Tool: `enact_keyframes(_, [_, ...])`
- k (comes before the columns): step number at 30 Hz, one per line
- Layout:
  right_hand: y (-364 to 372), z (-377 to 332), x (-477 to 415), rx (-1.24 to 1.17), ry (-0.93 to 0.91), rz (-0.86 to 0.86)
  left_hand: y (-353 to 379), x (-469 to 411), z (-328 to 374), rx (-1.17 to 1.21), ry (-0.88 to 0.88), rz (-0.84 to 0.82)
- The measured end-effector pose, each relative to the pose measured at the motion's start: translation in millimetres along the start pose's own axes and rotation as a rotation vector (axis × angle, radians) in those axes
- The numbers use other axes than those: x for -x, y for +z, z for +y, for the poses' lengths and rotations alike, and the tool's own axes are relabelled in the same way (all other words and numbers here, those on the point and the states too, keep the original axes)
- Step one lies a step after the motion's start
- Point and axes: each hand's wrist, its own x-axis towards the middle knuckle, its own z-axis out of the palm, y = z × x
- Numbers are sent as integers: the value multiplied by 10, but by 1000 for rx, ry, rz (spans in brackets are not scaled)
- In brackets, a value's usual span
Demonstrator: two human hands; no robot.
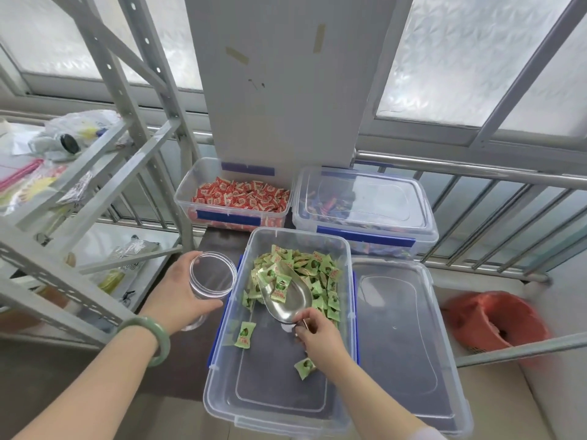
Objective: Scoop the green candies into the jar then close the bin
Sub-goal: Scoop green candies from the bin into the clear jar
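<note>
An open clear bin (222,392) with blue clips holds a heap of green candies (314,268) at its far end and a few loose ones near the front. My right hand (320,336) grips the handle of a metal scoop (287,301), whose bowl lies against the heap with two or three candies in it. Just left of the bin, my left hand (178,296) holds a clear, empty, lidless jar (212,276) upright. The bin's clear lid (403,338) lies flat to the right of the bin.
Behind the bin stand an open bin of red candies (238,198) and a lidded bin of mixed candies (365,211). A grey metal shelf rack (104,192) with bags stands at left. A red basket (495,322) and a railing (476,173) are at right.
</note>
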Motion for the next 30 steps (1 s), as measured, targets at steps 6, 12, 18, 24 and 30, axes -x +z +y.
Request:
enact_keyframes(6, [-116,-260,115,54,-123,-4,-28,43,136,-13,-7,-3])
enact_keyframes(12, [-343,-808,315,282,-299,-27,-86,5,228,-19,28,-73])
enact_keyframes(18, [-360,-1505,433,882,-405,-115,-87,-21,216,-9,86,-108])
enact_keyframes(24, [-120,-2037,545,1261,-438,-94,-115,1,170,7,114,-115])
enact_keyframes(30, [4,-2236,610,1400,-497,-49,-132,-83,104,70,135,-137])
